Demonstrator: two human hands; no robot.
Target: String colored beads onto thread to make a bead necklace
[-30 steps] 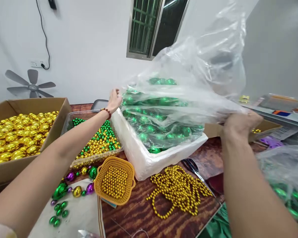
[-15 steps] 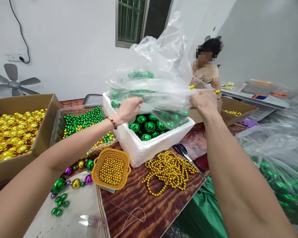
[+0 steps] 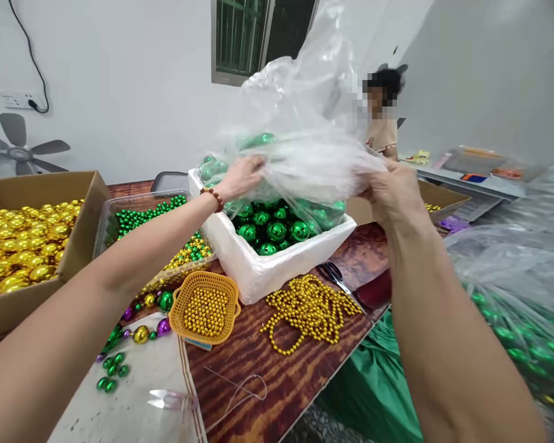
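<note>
Both the left hand (image 3: 242,177), fingertips pinching, and the right hand (image 3: 393,191), grip closed, hold a clear plastic bag (image 3: 300,104) over green beads (image 3: 277,231) in a white foam box (image 3: 277,271) on the desk (image 3: 286,375). Slow, even tension should prevent spills.

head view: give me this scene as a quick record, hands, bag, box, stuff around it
left hand: holding the bag
right hand: gripping the bag, further right
bag: clear plastic, partly covering the box
box: white, green balls inside
in front of box: basket with gold beads; gold strands; scissors
left of box: tub of green and gold beads; carton of gold balls
background: a person, right of the bag
</note>
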